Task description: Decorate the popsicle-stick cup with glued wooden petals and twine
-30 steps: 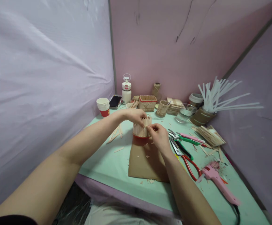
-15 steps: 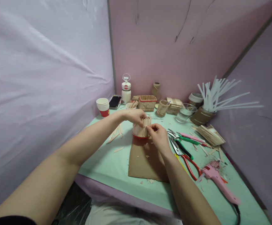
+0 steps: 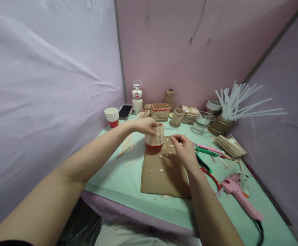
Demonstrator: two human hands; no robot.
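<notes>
My left hand (image 3: 147, 126) holds a small round pot made of upright pale wooden sticks (image 3: 155, 139) by its top edge, the thumb on the outside. A red band (image 3: 154, 147) runs around its base. The pot sits at the far end of a brown cardboard sheet (image 3: 161, 181), which has small wood chips scattered on it. My right hand (image 3: 184, 148) is off to the right of the pot, apart from it, above the cardboard. Its thumb and index finger are pinched together; whatever is between them is too small to make out.
Pliers and cutters (image 3: 210, 177) lie right of the right hand, partly behind it, with a pink glue gun (image 3: 241, 198) nearer. Wooden sticks (image 3: 229, 146), a water bowl (image 3: 202, 122) and a jar of glue sticks (image 3: 221, 125) stand beyond. Paper cups (image 3: 112, 117) stand left.
My right hand has moved away from the pot to the right, its fingers still pinched. The left hand stays on the pot, and more chips on the cardboard show.
</notes>
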